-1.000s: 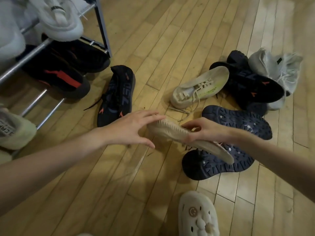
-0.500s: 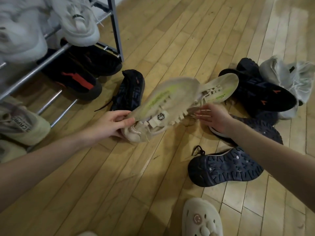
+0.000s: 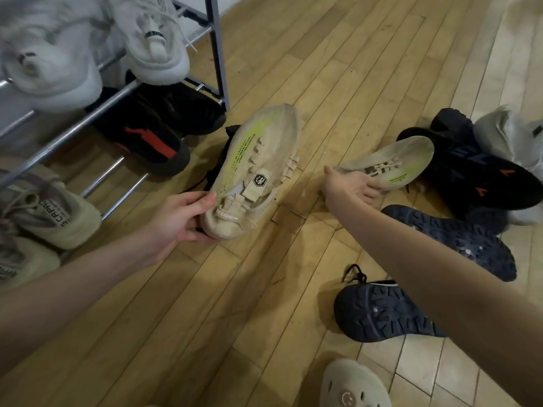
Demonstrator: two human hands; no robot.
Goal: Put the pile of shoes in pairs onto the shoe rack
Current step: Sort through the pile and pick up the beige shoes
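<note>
My left hand (image 3: 179,218) grips the heel of a beige sneaker with a neon-yellow stripe (image 3: 258,168), held above the floor, toe pointing away. My right hand (image 3: 351,190) rests with spread fingers on the heel end of the matching beige sneaker (image 3: 396,164), which lies on the floor at the pile's edge. The shoe rack (image 3: 88,116) stands at the upper left. It holds white sneakers (image 3: 152,39) on the top rail, black sneakers with red marks (image 3: 152,139) below, and tan shoes (image 3: 55,212) at the left.
A black sneaker (image 3: 221,154) lies on the floor, mostly hidden behind the held shoe. The pile at right has black shoes with orange marks (image 3: 482,177), two dark shoes sole-up (image 3: 388,312), and grey sneakers (image 3: 511,133). A beige clog (image 3: 352,386) shows at the bottom edge.
The beige sneaker passed from my right hand to my left and swung upright toward the rack. My right hand let go and reached out onto the matching sneaker on the floor.
</note>
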